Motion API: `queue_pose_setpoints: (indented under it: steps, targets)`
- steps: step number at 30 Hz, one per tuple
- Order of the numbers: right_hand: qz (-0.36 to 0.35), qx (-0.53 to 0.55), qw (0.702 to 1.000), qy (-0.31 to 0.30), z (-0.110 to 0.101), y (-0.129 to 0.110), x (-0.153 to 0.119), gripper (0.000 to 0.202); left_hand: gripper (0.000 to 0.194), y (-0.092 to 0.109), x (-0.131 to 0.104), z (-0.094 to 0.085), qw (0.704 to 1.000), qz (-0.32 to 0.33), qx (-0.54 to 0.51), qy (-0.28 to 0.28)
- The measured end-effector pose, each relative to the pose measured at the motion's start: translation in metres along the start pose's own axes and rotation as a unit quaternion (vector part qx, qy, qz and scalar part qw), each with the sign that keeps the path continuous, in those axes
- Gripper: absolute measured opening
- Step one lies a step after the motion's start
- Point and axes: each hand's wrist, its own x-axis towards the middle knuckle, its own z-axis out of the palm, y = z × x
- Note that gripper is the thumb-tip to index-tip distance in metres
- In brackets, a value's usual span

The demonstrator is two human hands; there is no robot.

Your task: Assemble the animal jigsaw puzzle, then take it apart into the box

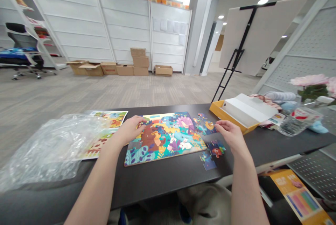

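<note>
A colourful animal puzzle [168, 139] lies flat on the black table [162, 183], with rabbits and a brown bear in its picture. My left hand [132, 128] rests at the puzzle's upper left edge, fingers bent over it; whether anything is under them is hidden. To the right, my right hand [228, 130] pinches with thumb and forefinger at the edge of a piece with an orange figure [210, 125]. Loose pieces lie right of the puzzle, among them a dark piece with a red figure [216, 150] and a blue piece [208, 161] nearer the front.
Crumpled clear plastic [55, 148] and printed picture sheets [115, 118] lie at the left. An open yellow box [233, 118], a clear container [291, 123] and pink flowers [311, 79] stand at the right. Beyond the table are an easel [236, 57] and cardboard boxes [140, 65].
</note>
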Motion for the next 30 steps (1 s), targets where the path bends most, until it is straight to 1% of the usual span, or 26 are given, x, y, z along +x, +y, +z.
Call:
queue_pose_setpoints:
  steps: [2, 5, 7, 10, 13, 17, 20, 24, 28, 30]
  targets:
    - [-0.006, 0.026, 0.999, -0.025, 0.01, -0.009, -0.003, 0.044, 0.037, 0.011, -0.002, -0.006, 1.0, 0.008, -0.013, 0.015]
    - [-0.012, 0.06, 0.994, -0.093, 0.03, -0.022, -0.01, 0.044, 0.034, 0.035, -0.005, -0.015, 0.998, 0.009, -0.063, 0.028]
    - [-0.02, 0.079, 0.987, -0.138, 0.044, -0.031, -0.016, 0.043, 0.032, 0.052, -0.006, -0.017, 0.994, 0.009, -0.104, 0.029]
    - [-0.033, 0.089, 0.978, -0.187, 0.065, -0.041, -0.024, 0.041, 0.029, 0.074, -0.005, -0.013, 0.987, 0.009, -0.16, 0.007]
    - [-0.044, 0.091, 0.967, -0.235, 0.084, -0.047, -0.03, 0.039, 0.026, 0.088, -0.002, -0.004, 0.978, 0.026, -0.206, -0.023]
    - [-0.056, 0.1, 0.953, -0.28, 0.105, -0.05, -0.034, 0.038, 0.024, 0.093, 0.0, 0.005, 0.956, 0.064, -0.279, -0.059]
    - [-0.061, 0.106, 0.947, -0.298, 0.114, -0.051, -0.037, 0.036, 0.025, 0.092, -0.001, 0.006, 0.95, 0.07, -0.294, -0.074]
    - [-0.066, 0.109, 0.941, -0.314, 0.12, -0.052, -0.039, 0.034, 0.028, 0.089, -0.005, 0.005, 0.949, 0.055, -0.301, -0.073]
    - [-0.072, 0.109, 0.941, -0.313, 0.122, -0.051, -0.041, 0.034, 0.037, 0.086, -0.009, 0.002, 0.939, 0.019, -0.334, -0.075]
    - [-0.07, 0.11, 0.941, -0.314, 0.123, -0.05, -0.042, 0.034, 0.039, 0.085, -0.011, 0.0, 0.938, 0.015, -0.337, -0.08]
